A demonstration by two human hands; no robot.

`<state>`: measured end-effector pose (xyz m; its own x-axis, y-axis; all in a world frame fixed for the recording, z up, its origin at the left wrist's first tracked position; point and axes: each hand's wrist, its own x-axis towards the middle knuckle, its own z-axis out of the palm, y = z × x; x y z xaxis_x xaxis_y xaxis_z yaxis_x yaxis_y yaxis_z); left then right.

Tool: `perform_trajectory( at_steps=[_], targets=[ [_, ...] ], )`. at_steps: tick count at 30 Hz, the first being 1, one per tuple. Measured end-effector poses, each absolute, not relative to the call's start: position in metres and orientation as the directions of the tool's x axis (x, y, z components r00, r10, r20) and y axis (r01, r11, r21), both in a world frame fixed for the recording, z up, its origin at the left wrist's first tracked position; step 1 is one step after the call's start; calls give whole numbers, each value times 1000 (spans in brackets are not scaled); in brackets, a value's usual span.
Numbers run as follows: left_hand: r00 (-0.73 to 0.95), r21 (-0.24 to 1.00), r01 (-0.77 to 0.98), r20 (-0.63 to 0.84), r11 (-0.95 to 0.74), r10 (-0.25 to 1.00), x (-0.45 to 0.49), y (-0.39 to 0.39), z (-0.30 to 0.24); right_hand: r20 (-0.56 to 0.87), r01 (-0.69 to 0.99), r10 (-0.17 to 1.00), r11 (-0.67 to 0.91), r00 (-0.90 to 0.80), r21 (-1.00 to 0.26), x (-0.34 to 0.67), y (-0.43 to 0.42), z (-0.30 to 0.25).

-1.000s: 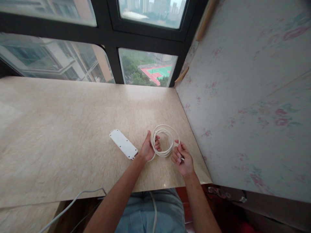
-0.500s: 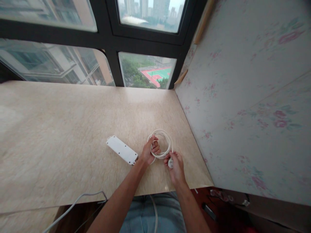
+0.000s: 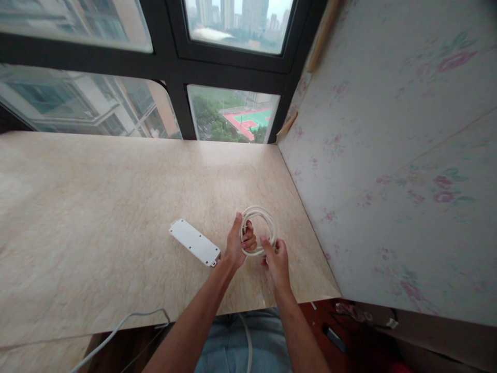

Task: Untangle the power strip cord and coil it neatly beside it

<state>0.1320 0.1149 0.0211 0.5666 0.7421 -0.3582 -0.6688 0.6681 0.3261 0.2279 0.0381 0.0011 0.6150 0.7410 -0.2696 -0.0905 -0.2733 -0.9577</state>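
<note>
A white power strip [image 3: 194, 242] lies face down on the beige marble-patterned table [image 3: 97, 217]. Its white cord [image 3: 261, 214] is wound into a small coil just to the right of it. My left hand [image 3: 238, 242] is closed around the left side of the coil, fingers curled through the loop. My right hand [image 3: 274, 257] pinches the coil's lower right side, fingers closed on the cord; the plug is hidden behind the hand.
A flowered wall panel [image 3: 388, 166] rises along the table's right edge. Dark-framed windows [image 3: 174, 57] run behind the table. A grey cable [image 3: 116, 326] hangs below the near table edge at the left, and a white cable [image 3: 247, 342] runs over my lap.
My right hand moved up and left onto the coil, covering the plug it showed before. The coil has become smaller and tighter. The left hand kept its hold.
</note>
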Motion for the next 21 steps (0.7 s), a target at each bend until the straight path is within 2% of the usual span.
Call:
perform_trajectory(
  at_steps=[4,9,11,21],
  targets=[
    [527,321,-706,-358,632,771,133,111,30,-351,-151,750,-325,561,-934,223,42,8],
    [387,308,-786,-430,536,816,135,110,38,-473,-429,766,-286,436,-857,223,44,27],
    [364,291,-803,-450,520,815,136,111,38,-495,-486,765,-275,413,-829,225,44,31],
    [248,403,-770,-525,495,814,145,109,34,-369,-343,735,-195,569,-919,225,42,25]
  ],
)
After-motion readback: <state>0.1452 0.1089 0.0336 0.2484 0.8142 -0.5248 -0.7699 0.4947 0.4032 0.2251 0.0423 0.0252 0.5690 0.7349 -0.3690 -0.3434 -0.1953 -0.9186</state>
